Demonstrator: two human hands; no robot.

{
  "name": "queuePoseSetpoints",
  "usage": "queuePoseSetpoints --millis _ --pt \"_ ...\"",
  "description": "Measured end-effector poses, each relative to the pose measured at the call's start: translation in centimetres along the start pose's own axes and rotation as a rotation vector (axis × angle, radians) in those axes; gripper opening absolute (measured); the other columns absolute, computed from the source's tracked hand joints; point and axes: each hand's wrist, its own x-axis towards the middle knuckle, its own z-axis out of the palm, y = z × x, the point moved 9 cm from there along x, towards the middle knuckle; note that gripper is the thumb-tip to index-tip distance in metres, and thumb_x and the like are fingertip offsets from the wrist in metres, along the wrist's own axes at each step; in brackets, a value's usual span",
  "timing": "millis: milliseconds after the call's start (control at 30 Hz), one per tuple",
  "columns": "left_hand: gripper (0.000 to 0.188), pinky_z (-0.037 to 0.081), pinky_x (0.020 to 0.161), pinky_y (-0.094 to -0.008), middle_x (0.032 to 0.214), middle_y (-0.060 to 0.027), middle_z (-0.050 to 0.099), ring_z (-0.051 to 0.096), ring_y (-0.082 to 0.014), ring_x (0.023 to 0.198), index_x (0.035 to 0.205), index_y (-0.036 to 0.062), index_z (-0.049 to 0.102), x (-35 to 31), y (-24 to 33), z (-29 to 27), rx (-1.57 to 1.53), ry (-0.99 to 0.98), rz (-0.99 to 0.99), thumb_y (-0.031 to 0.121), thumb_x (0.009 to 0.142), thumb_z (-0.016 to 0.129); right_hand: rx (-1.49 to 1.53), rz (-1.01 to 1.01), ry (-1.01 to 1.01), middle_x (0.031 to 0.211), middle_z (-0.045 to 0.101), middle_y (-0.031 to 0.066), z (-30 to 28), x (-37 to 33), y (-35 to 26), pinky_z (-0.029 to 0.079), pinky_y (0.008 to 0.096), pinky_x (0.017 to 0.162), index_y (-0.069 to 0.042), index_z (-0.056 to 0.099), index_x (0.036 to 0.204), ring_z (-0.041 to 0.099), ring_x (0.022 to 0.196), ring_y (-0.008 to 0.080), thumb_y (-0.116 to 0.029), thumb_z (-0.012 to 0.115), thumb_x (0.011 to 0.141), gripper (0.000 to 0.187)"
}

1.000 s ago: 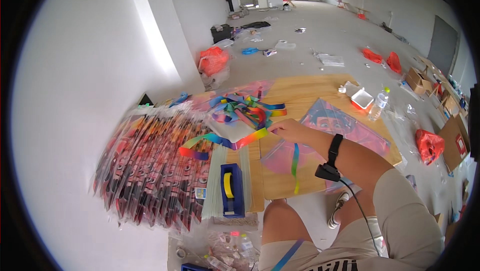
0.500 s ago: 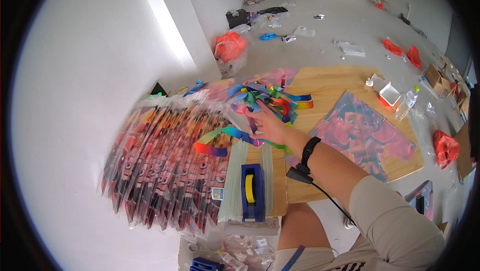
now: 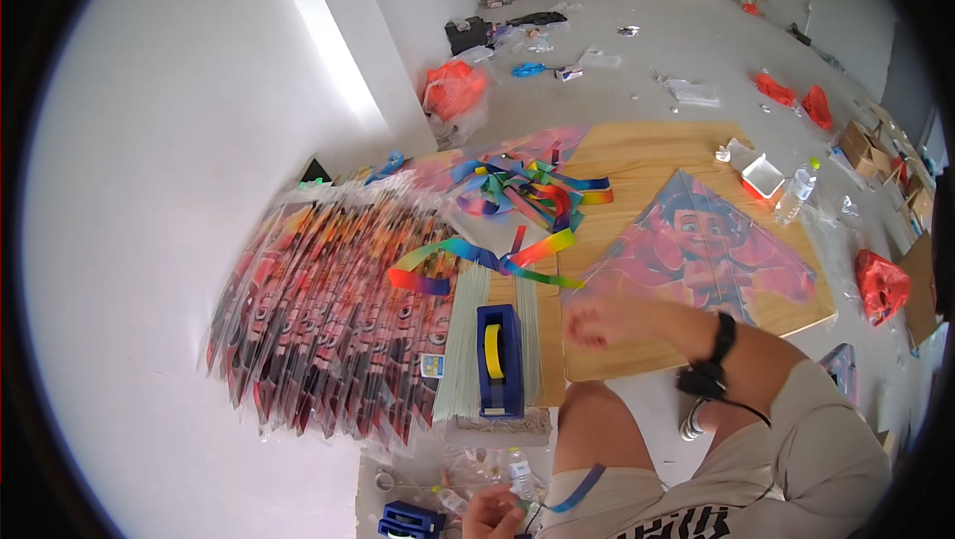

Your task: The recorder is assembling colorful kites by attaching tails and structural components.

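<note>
My right hand (image 3: 600,324), smeared by motion, hovers over the wooden table by the lower left edge of a diamond-shaped kite (image 3: 686,241) printed with a cartoon figure. Whether its fingers hold anything does not show. At the bottom edge my left hand (image 3: 490,511) is closed, with a narrow rainbow ribbon (image 3: 582,489) arching from its fingers above my thigh. A heap of rainbow ribbons (image 3: 527,186) lies at the table's far left part. Loose ribbons (image 3: 497,259) stretch in front of it, across bundled pale rods (image 3: 458,355). A blue tape dispenser (image 3: 499,365) with yellow core rests on those rods.
Stacked bagged kites (image 3: 328,320) fill the left side beside the white wall. A white and red container (image 3: 763,179) and a plastic bottle (image 3: 796,196) stand at the table's far right. Red bags (image 3: 881,285), cartons (image 3: 863,149) and plastic scraps lie on the floor.
My right hand has drawn back from the ribbon heap toward me and right. Some loose ribbon now lies spread in front of the heap. My left hand has come into view at the bottom.
</note>
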Motion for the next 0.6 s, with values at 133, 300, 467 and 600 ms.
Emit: queuePoseSetpoints --millis 133,300,467,600 --pt "0.036 0.038 0.062 -0.0171 0.091 0.0030 0.056 0.048 -0.0035 0.072 0.126 0.0060 0.054 1.2 1.7 3.2 -0.028 -0.052 0.104 0.004 0.092 0.065 0.275 0.172 -0.617 0.105 0.064 0.0022 14.5 -11.7 2.7 0.048 0.0270 0.081 -0.009 0.057 0.126 0.058 0.093 0.0112 -0.041 0.048 0.102 0.041" --pt "0.034 0.034 0.050 -0.0165 0.090 -0.0014 0.060 0.048 -0.0012 0.060 0.113 0.0035 0.057 1.5 3.2 10.3 0.064 -0.272 0.132 -0.011 0.083 0.065 0.817 0.242 -0.587 0.119 0.061 0.0022 22.1 -18.0 3.1 0.047 0.0293 0.090 -0.010 0.048 0.140 0.058 0.107 0.0135 -0.044 0.044 0.103 0.051" --pt "0.038 0.031 0.052 -0.0158 0.093 0.0009 0.060 0.043 0.0003 0.060 0.117 0.0040 0.059 -2.1 4.0 17.6 0.379 -0.567 0.358 -0.010 0.084 0.068 1.391 0.079 0.024 0.118 0.064 -0.0008 17.3 -19.7 4.7 0.047 0.0324 0.092 -0.012 0.060 0.120 0.061 0.106 0.0144 -0.040 0.051 0.101 0.035" --pt "0.041 0.030 0.049 -0.0191 0.093 0.0006 0.063 0.039 -0.0019 0.053 0.123 0.0054 0.059 -4.3 2.7 20.9 0.365 -0.634 0.386 -0.005 0.085 0.069 1.396 -0.294 0.321 0.109 0.066 0.0004 11.6 -24.3 1.2 0.049 0.0306 0.088 -0.010 0.061 0.117 0.063 0.096 0.0128 -0.027 0.058 0.099 0.025"
